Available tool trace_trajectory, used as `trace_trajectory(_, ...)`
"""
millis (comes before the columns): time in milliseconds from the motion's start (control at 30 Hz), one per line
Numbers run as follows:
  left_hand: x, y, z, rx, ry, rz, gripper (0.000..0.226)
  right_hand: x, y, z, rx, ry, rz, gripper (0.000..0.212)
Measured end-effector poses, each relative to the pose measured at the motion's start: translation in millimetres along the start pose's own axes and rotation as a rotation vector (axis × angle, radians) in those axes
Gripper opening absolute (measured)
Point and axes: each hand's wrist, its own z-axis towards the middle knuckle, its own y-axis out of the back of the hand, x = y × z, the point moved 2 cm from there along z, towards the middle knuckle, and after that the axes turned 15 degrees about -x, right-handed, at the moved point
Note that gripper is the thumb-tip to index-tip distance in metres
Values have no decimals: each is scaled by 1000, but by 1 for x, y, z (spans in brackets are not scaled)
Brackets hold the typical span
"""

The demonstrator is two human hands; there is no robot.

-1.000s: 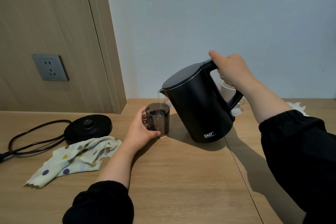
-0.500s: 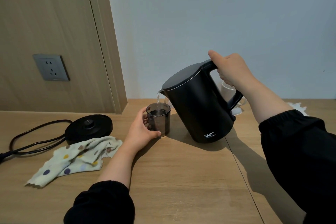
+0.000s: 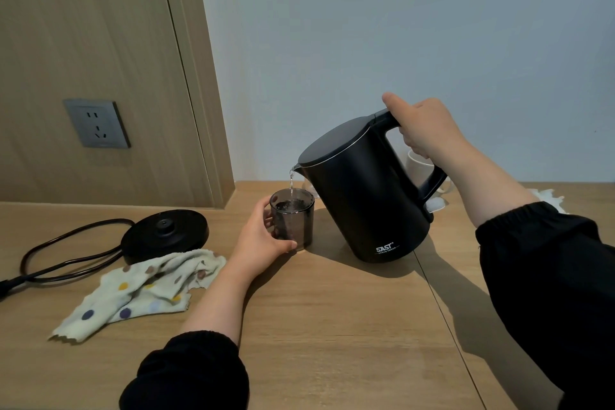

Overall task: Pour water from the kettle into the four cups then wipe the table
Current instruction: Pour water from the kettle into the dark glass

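Observation:
My right hand (image 3: 424, 130) grips the handle of a black kettle (image 3: 362, 203), which is tilted to the left above the wooden table (image 3: 332, 326). A thin stream of water runs from its spout into a dark see-through cup (image 3: 294, 221). My left hand (image 3: 263, 240) is wrapped around that cup, which stands on the table. Behind the kettle a white cup (image 3: 420, 168) is partly hidden, and a glass rim shows just left of the kettle's body. A cream cloth with coloured dots (image 3: 143, 289) lies crumpled to the left.
The kettle's black base (image 3: 164, 235) with its cable (image 3: 66, 260) sits at the left by the cloth. A wall socket (image 3: 96, 125) is on the wooden panel above it. Something white and crumpled (image 3: 545, 198) lies at the back right. A seam (image 3: 442, 313) crosses the tabletop.
The kettle keeps pouring and the water level in the dark cup has risen a little. Both hands hold their places.

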Motion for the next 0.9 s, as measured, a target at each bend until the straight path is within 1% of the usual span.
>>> trace_trajectory(900, -2, 1, -1, 5, 1, -43, 95, 2, -1, -2, 12, 19, 3, 49)
